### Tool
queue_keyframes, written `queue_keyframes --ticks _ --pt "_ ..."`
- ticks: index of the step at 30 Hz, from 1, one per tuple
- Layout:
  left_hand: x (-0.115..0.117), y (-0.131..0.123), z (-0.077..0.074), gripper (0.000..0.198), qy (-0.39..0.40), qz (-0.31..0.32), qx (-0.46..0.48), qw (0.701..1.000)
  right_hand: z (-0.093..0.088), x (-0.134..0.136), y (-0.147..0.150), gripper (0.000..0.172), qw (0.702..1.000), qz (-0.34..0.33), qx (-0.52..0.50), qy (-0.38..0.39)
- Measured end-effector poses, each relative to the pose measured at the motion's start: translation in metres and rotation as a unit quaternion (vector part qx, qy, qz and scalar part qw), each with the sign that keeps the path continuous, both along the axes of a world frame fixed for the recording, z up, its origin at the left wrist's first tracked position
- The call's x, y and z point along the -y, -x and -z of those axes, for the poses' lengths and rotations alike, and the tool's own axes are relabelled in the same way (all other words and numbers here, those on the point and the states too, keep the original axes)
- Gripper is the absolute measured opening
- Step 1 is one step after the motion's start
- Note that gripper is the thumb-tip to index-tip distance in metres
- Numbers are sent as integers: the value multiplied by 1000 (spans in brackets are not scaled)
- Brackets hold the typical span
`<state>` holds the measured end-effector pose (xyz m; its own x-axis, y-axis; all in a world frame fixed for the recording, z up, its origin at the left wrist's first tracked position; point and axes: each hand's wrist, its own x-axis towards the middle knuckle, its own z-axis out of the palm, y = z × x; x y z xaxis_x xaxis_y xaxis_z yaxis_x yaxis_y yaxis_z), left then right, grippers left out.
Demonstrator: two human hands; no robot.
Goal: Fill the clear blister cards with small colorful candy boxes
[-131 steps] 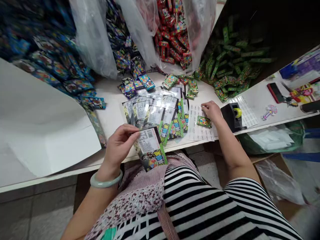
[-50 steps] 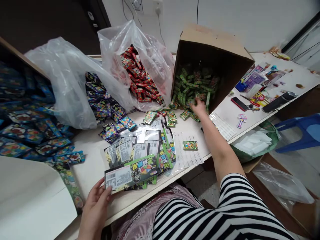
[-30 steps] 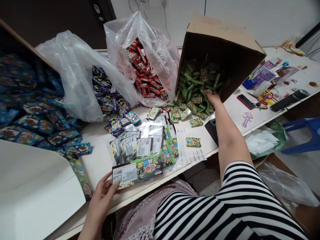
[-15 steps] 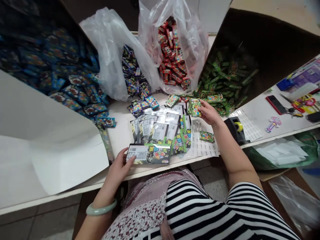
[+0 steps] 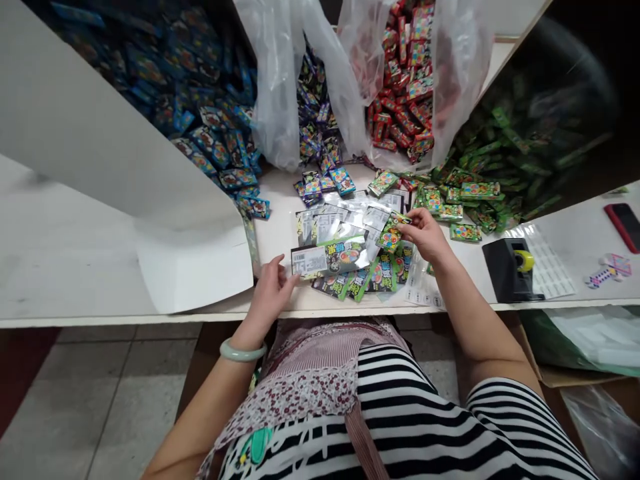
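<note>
My left hand [image 5: 274,287] pinches the left end of a flat printed packaging bag [image 5: 345,255], black and green with a barcode panel, held above the table. Between the fingers of my right hand [image 5: 425,235] is a small green candy box [image 5: 393,233], close to the bag's right end. Several more of these printed bags [image 5: 383,275] lie fanned out beneath. Just behind them rest a blue candy box [image 5: 342,181], some purple boxes [image 5: 311,187] and another green box [image 5: 383,183].
Blue packets [image 5: 220,143] fill a large carton at left. Plastic bags hold purple packets [image 5: 315,127] and red boxes [image 5: 403,100]. Green boxes [image 5: 480,193] spill from a carton at right. A tape dispenser [image 5: 510,270], label sheets [image 5: 547,263] and a phone [image 5: 624,225] lie right.
The view has shifted, so the table contents appear farther right. My right hand has brought the green box left and nearer to the bag, and my left hand has raised the bag.
</note>
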<state>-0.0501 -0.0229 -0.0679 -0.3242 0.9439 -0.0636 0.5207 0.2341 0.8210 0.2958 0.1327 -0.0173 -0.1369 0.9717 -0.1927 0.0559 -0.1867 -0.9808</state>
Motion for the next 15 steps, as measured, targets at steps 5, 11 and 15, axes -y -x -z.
queue_keyframes --ticks 5,11,15 --pt "-3 -4 -16 56 -48 121 -147 980 18 -3 4 45 999 25 32 14" --pt "-47 -37 -23 83 -26 335 -222 915 25 1 2 42 996 78 31 22" --pt "-65 -45 -11 93 13 357 -253 899 28 24 -5 32 986 60 152 4"
